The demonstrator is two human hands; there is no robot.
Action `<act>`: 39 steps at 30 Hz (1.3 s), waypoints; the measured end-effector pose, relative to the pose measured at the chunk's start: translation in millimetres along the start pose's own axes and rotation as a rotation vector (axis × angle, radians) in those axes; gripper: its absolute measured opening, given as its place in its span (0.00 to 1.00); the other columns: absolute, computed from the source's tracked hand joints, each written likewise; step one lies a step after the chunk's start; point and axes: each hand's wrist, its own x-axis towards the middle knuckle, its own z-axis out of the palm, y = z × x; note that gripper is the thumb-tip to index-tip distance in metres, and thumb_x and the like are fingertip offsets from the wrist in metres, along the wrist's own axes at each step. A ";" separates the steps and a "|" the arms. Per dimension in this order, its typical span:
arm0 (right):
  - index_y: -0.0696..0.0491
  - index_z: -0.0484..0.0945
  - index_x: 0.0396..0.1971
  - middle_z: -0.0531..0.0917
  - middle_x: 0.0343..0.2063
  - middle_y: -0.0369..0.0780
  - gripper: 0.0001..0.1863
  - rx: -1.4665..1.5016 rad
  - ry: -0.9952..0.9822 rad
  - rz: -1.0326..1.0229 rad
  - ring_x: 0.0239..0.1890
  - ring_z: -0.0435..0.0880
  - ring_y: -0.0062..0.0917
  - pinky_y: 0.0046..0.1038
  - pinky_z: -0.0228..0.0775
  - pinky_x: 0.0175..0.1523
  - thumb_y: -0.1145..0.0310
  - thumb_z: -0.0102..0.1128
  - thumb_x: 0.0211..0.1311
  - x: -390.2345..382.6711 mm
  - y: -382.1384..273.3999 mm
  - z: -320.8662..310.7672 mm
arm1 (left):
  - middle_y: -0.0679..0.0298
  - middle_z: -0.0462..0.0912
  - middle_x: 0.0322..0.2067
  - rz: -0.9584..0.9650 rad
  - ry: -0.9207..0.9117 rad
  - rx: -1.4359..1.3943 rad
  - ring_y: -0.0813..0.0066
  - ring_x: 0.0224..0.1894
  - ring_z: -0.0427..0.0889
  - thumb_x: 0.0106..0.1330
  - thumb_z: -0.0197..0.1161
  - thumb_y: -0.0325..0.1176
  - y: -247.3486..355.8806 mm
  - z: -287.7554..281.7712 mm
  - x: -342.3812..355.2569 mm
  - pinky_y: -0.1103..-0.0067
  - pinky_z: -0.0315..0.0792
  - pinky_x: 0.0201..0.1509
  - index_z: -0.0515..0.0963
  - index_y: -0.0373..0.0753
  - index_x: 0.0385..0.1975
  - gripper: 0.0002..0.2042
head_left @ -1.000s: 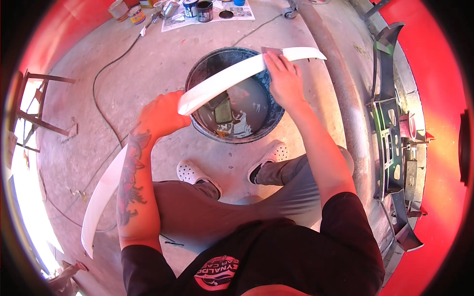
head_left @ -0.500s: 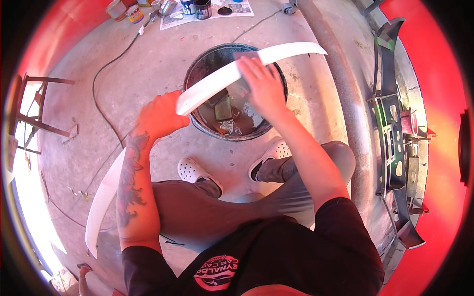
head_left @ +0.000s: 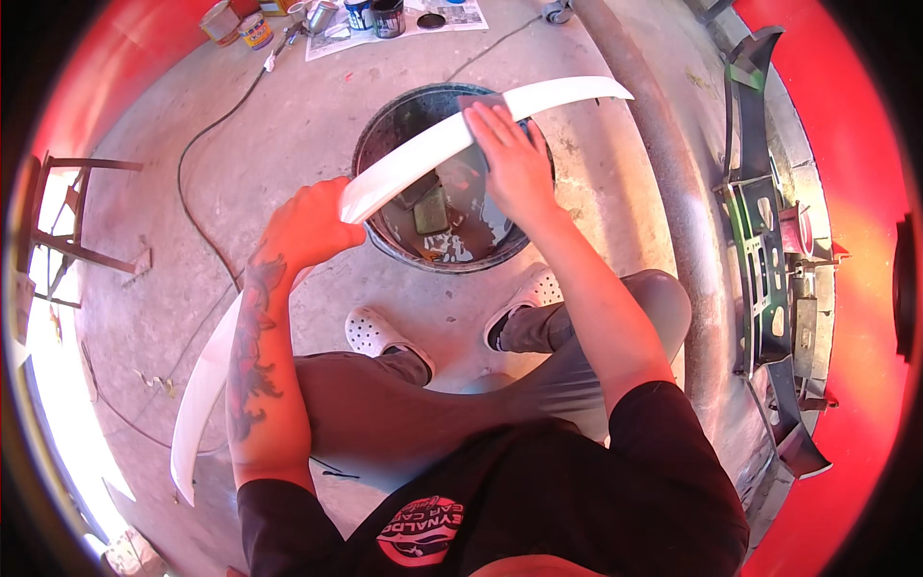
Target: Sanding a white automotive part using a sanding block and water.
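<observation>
A long, curved white strip [head_left: 418, 159], like a piece of car trim, runs slantwise in front of me, from above the floor at lower left across a black tub [head_left: 361, 159]. My left hand [head_left: 310, 223] is closed around its middle, at the tub's left rim. My right hand [head_left: 514, 168] lies over the strip above the tub, pressing a dark grey sheet that looks like sandpaper [head_left: 478, 100] against it. Part of that sheet is hidden under the fingers. Murky water and a greenish block [head_left: 432, 213] are inside the tub.
Paint cans [head_left: 388, 17] stand on newspaper [head_left: 332, 43] at the far side. A black cable [head_left: 197, 207] crosses the floor at left, near a metal stand [head_left: 87, 207]. Dark bumper-like parts [head_left: 760, 269] lean along the right. My shoes [head_left: 380, 332] are just below the tub.
My right hand, slightly blurred before, now shows sharply at nearly the same spot on the strip. The strip's far end has shifted slightly up and left in view; my left grip is unchanged.
</observation>
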 end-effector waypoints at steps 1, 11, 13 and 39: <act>0.47 0.69 0.69 0.70 0.70 0.37 0.34 -0.072 0.012 -0.002 0.73 0.66 0.34 0.52 0.55 0.73 0.75 0.57 0.58 8.3 7.9 -2.4 | 0.49 0.85 0.33 -0.009 -0.019 -0.046 0.52 0.35 0.86 0.49 0.65 0.35 2.2 -0.7 0.8 0.65 0.78 0.41 0.80 0.35 0.42 0.19; 0.50 0.69 0.68 0.70 0.70 0.38 0.32 -0.011 0.005 -0.155 0.72 0.66 0.37 0.52 0.56 0.73 0.73 0.55 0.60 -16.0 -32.9 0.9 | 0.49 0.85 0.32 0.020 0.020 0.025 0.55 0.31 0.86 0.49 0.65 0.34 -6.2 2.7 1.7 0.66 0.77 0.38 0.80 0.35 0.42 0.18; 0.51 0.68 0.68 0.70 0.69 0.39 0.34 -0.051 0.008 -0.026 0.72 0.66 0.38 0.52 0.57 0.73 0.75 0.58 0.57 5.2 12.3 -6.3 | 0.49 0.85 0.32 0.035 0.018 0.002 0.55 0.32 0.86 0.49 0.65 0.34 -4.6 2.8 3.1 0.66 0.77 0.38 0.80 0.35 0.41 0.18; 0.46 0.65 0.72 0.67 0.72 0.37 0.35 -0.036 -0.065 -0.085 0.75 0.62 0.37 0.54 0.52 0.75 0.75 0.52 0.61 -20.1 -37.3 -2.2 | 0.52 0.84 0.30 0.000 -0.022 -0.048 0.64 0.25 0.84 0.50 0.64 0.32 -12.4 -0.1 -1.3 0.71 0.78 0.29 0.78 0.33 0.41 0.17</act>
